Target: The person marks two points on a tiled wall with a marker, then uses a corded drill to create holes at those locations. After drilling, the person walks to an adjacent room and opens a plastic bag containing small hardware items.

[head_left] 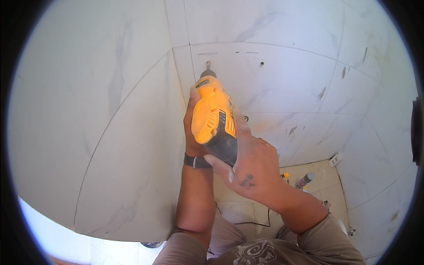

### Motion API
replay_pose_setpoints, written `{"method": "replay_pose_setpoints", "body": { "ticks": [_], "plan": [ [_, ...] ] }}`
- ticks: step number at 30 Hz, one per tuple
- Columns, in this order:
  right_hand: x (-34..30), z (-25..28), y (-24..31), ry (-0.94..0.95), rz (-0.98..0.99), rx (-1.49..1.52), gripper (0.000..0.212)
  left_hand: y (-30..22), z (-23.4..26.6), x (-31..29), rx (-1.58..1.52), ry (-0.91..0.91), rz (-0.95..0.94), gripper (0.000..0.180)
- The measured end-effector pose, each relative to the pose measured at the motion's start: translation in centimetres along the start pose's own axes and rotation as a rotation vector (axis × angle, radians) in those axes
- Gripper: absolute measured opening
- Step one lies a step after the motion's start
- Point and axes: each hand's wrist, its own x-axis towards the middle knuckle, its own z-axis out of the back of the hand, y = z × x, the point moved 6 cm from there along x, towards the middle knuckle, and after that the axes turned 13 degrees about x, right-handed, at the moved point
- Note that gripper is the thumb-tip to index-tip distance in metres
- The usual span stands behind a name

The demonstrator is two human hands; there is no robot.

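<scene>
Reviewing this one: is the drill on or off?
Cannot tell. The left hand and right hand hold the drill, its bit at the tiled wall, but the trigger is hidden.

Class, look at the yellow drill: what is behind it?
Behind the yellow drill, the marbled wall and part of the left hand show. The drill covers much of that hand and some wall; those parts cannot be seen.

2 hands (255, 160) gripping yellow drill (213, 110), bit (208, 66) at tiled wall (291, 84)

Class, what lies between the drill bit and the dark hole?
In the head view, only bare tile lies between the drill bit and the dark hole.
</scene>
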Motion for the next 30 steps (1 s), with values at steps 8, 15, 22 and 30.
{"method": "replay_pose_setpoints", "body": {
  "ticks": [8,15,22,30],
  "plan": [
    [0.0,-0.6,0.2,-0.022,0.063,0.005,0.104,-0.5,0.2,-0.1,0.028,-0.022,0.017,0.060],
    [0.1,-1.0,0.1,-0.018,0.042,0.082,0.102,-0.7,-0.1,-0.2,0.029,-0.017,0.029,0.058],
    [-0.1,-1.2,0.0,0.002,0.015,0.107,0.102,-1.3,-1.0,-0.7,0.057,-0.034,0.004,0.050],
    [0.0,-1.4,0.0,-0.006,0.002,0.128,0.104,-1.4,-0.6,-0.7,0.100,-0.080,-0.006,0.050]
  ]
}}
